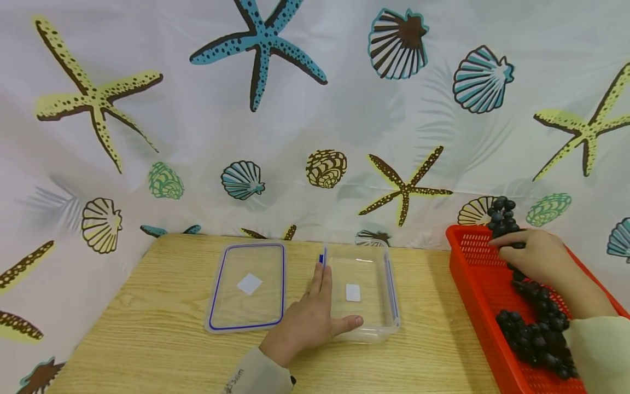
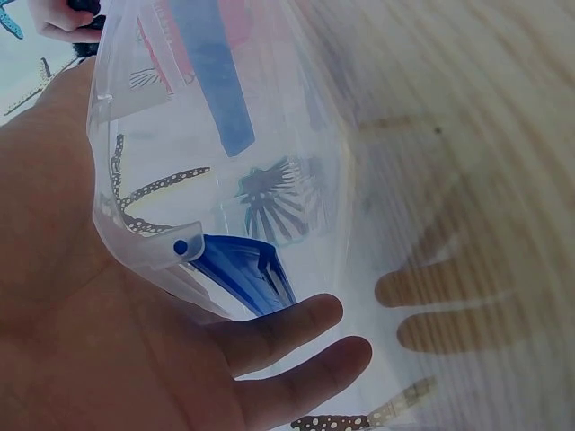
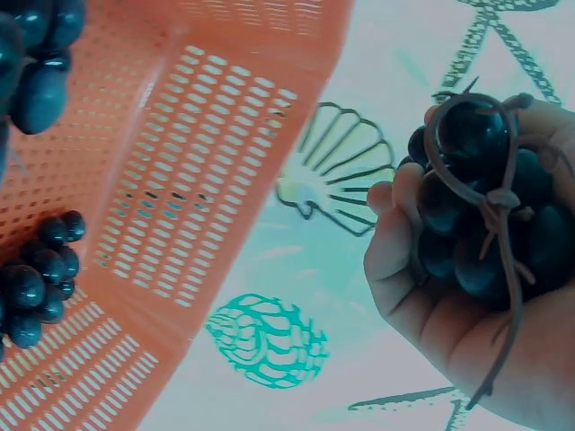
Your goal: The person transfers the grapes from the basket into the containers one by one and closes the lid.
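In the head view my left hand (image 1: 315,317) rests against the left side of a clear plastic food container (image 1: 391,290), fingers straight and thumb over its near edge. The left wrist view shows two fingertips beside a blue clip (image 2: 243,269) on the container's wall. My right hand (image 1: 541,257) grips a small bunch of black grapes (image 3: 485,206) over the far part of a red basket (image 1: 474,306). A bare brown stem lies across those grapes in the right wrist view. More black grapes (image 1: 538,339) lie inside the basket.
Left of the container, a clear lid (image 1: 248,312) with a blue seal lies flat on the wooden table (image 1: 157,328). A white sheet (image 1: 295,120) printed with starfish and shells hangs behind the table. The basket's walls rise along the right side.
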The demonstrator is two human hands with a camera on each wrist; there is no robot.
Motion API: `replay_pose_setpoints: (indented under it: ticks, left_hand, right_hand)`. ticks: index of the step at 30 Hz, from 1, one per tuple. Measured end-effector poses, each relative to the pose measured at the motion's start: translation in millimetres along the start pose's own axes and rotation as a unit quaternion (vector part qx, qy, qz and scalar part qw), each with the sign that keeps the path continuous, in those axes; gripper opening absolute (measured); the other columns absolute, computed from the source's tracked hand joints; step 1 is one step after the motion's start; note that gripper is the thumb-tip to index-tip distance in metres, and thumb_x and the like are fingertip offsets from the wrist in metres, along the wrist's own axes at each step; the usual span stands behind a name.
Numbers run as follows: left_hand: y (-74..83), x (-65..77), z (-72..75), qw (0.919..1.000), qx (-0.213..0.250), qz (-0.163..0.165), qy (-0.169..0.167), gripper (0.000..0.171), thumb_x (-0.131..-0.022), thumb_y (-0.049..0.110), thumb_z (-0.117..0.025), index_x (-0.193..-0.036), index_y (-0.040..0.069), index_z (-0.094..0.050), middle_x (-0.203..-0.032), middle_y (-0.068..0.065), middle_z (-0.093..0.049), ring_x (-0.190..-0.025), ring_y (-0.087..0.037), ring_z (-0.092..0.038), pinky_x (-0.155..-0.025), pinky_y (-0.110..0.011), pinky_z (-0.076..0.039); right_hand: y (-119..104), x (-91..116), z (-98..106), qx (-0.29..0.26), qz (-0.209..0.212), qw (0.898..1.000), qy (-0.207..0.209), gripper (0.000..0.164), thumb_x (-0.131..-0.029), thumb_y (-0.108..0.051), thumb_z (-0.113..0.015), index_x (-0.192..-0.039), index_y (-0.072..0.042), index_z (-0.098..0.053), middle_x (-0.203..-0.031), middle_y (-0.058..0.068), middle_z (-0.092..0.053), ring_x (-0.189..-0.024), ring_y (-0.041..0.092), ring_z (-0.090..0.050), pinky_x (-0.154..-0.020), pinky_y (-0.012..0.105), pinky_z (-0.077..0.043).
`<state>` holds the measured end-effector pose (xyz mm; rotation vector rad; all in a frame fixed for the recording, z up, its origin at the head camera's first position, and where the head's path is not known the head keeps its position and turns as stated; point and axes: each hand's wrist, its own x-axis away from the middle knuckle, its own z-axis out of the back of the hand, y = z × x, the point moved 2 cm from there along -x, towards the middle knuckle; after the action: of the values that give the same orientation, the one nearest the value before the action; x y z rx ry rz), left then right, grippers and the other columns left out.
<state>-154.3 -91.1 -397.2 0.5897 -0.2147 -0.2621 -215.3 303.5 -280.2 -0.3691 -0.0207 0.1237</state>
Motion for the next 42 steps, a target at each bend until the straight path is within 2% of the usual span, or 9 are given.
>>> replay_pose_setpoints:
  ticks: [12, 16, 19, 21, 26, 32, 35, 39, 42]
  left_hand:
    - [1.0, -0.3, -0.4, 1.0, 0.003, 0.0, 0.001, 0.12, -0.087, 0.074, -0.06, -0.162, 0.004, 0.003, -0.167, -0.017, 0.009, -0.134, -0.047, -0.044, -0.085, -0.051, -0.054]
    - [0.4, 0.2, 1.0, 1.0, 0.004, -0.001, 0.003, 0.12, -0.087, 0.075, -0.059, -0.162, 0.003, 0.002, -0.167, -0.017, 0.009, -0.134, -0.047, -0.044, -0.083, -0.05, -0.054]
    - [0.0, 0.4, 1.7, 1.0, 0.005, -0.002, 0.003, 0.12, -0.087, 0.075, -0.059, -0.162, 0.003, 0.002, -0.167, -0.018, 0.009, -0.135, -0.047, -0.044, -0.081, -0.049, -0.055]
    - [-0.4, 0.5, 1.7, 1.0, 0.007, -0.002, 0.003, 0.12, -0.087, 0.075, -0.059, -0.162, 0.004, 0.003, -0.167, -0.017, 0.009, -0.135, -0.047, -0.043, -0.079, -0.047, -0.055]
    - [-0.5, 0.9, 1.2, 0.9999, 0.01, -0.003, 0.001, 0.12, -0.087, 0.074, -0.059, -0.162, 0.004, 0.003, -0.167, -0.017, 0.009, -0.134, -0.048, -0.045, -0.075, -0.045, -0.054]
    - [-0.3, 1.2, 0.5, 1.0, 0.008, -0.002, 0.003, 0.119, -0.088, 0.073, -0.06, -0.162, 0.003, 0.002, -0.167, -0.017, 0.009, -0.134, -0.048, -0.044, -0.079, -0.047, -0.055]
    - [-0.4, 1.1, 0.4, 1.0, 0.007, -0.001, 0.002, 0.12, -0.087, 0.073, -0.06, -0.162, 0.003, 0.002, -0.167, -0.017, 0.009, -0.134, -0.047, -0.045, -0.078, -0.046, -0.055]
    - [-0.9, 0.8, 0.6, 0.9999, 0.011, -0.002, -0.001, 0.119, -0.088, 0.073, -0.06, -0.162, 0.003, 0.002, -0.167, -0.017, 0.009, -0.131, -0.048, -0.048, -0.069, -0.042, -0.054]
    - [-1.5, 0.5, 0.3, 0.9998, 0.018, -0.002, -0.005, 0.12, -0.088, 0.073, -0.06, -0.162, 0.004, 0.002, -0.167, -0.016, 0.011, -0.129, -0.048, -0.05, -0.063, -0.038, -0.051]
  right_hand:
    - [-33, 22, 14, 0.003, 0.019, 1.0, 0.006, 0.042, -0.096, -0.018, -0.055, -0.134, -0.006, -0.067, -0.072, 0.008, -0.05, -0.041, 0.017, -0.036, -0.044, 0.033, -0.036]
    - [-54, 31, 17, 0.004, 0.038, 0.999, 0.013, 0.042, -0.096, -0.017, -0.057, -0.136, -0.011, -0.066, -0.097, 0.026, -0.065, -0.04, 0.016, -0.034, -0.042, 0.032, -0.033]
    - [-70, 38, 18, -0.002, 0.052, 0.999, 0.011, 0.042, -0.096, -0.016, -0.058, -0.138, -0.014, -0.065, -0.084, 0.023, -0.067, -0.039, 0.015, -0.032, -0.041, 0.031, -0.031]
    - [-80, 43, 17, -0.011, 0.056, 0.998, 0.002, 0.042, -0.098, -0.017, -0.058, -0.139, -0.017, -0.064, -0.056, 0.006, -0.051, -0.039, 0.015, -0.031, -0.041, 0.031, -0.032]
    - [-99, 50, 13, -0.042, 0.074, 0.996, -0.011, 0.043, -0.099, -0.017, -0.059, -0.142, -0.023, -0.063, -0.05, -0.006, -0.037, -0.038, 0.013, -0.03, -0.04, 0.03, -0.033]
    - [-117, 52, 7, -0.062, 0.09, 0.994, -0.011, 0.046, -0.098, -0.015, -0.059, -0.143, -0.027, -0.062, -0.055, -0.005, -0.037, -0.039, 0.012, -0.03, -0.041, 0.03, -0.035]
    - [-124, 51, 3, -0.069, 0.099, 0.993, -0.004, 0.047, -0.097, -0.014, -0.06, -0.142, -0.028, -0.063, -0.08, 0.006, -0.057, -0.04, 0.013, -0.033, -0.042, 0.03, -0.035]
    - [-133, 50, -5, -0.075, 0.116, 0.99, 0.005, 0.047, -0.096, -0.013, -0.061, -0.141, -0.029, -0.064, -0.131, 0.02, -0.053, -0.041, 0.013, -0.039, -0.043, 0.03, -0.038]
    - [-140, 48, -10, -0.082, 0.122, 0.989, 0.001, 0.048, -0.096, -0.012, -0.062, -0.141, -0.03, -0.063, -0.124, 0.019, -0.059, -0.041, 0.013, -0.039, -0.043, 0.029, -0.039]
